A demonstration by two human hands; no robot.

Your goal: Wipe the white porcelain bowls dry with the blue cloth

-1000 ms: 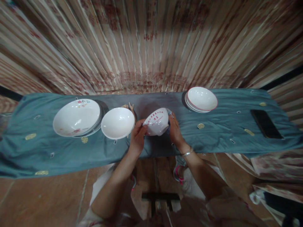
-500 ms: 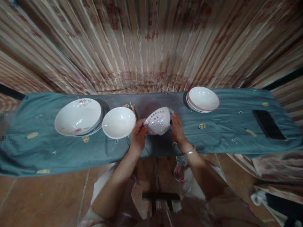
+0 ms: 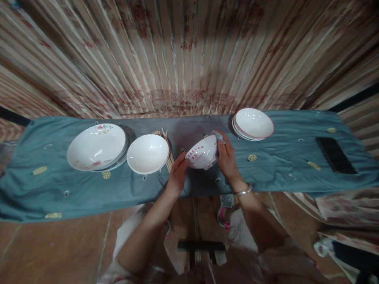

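A white bowl [image 3: 203,153] with red lettering on its outside is held tilted above the table, its underside towards me. My left hand [image 3: 177,173] is closed on its left rim, thumb on the outer wall. At the bowl's right rim, my right hand [image 3: 227,157] grips a bluish-grey cloth [image 3: 218,137] pressed against the bowl. Part of the cloth is hidden by the fingers. Left of my left hand sit another white bowl [image 3: 148,154] and several wooden chopsticks [image 3: 168,146].
A stack of large flower-patterned dishes [image 3: 96,148] stands at the left. Behind my right hand is a stack of red-rimmed bowls [image 3: 254,123]. A black phone [image 3: 336,155] lies at the right end of the cloth-covered table [image 3: 275,169]. A pleated curtain [image 3: 189,59] hangs behind.
The lettered bowl has shifted slightly right and turned. My right hand with the cloth has moved right and up along its rim, and my left hand has followed rightward, uncovering more chopsticks.
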